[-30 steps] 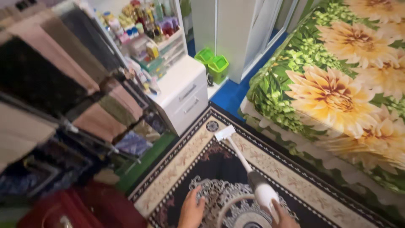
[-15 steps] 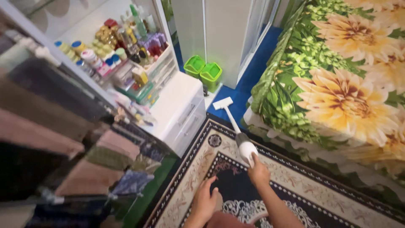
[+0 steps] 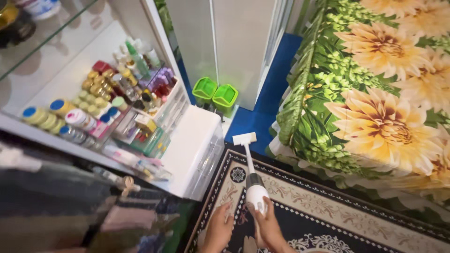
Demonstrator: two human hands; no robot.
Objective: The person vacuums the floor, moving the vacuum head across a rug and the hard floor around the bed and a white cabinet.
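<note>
The left hand rests flat on the rug, fingers spread, holding nothing. The right hand grips the small white vacuum, its head past the rug's edge, near the blue floor. Most rug lies behind.

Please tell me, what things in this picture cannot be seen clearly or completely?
- Head view: left hand and right hand are cut off at the wrists by the bottom edge.
- The right hand covers the rear of the handheld vacuum.
- Small bottles on the shelf are too small to identify.
- Hanging clothes at lower left are blurred.
- The carpet runs past the bottom edge.
</note>
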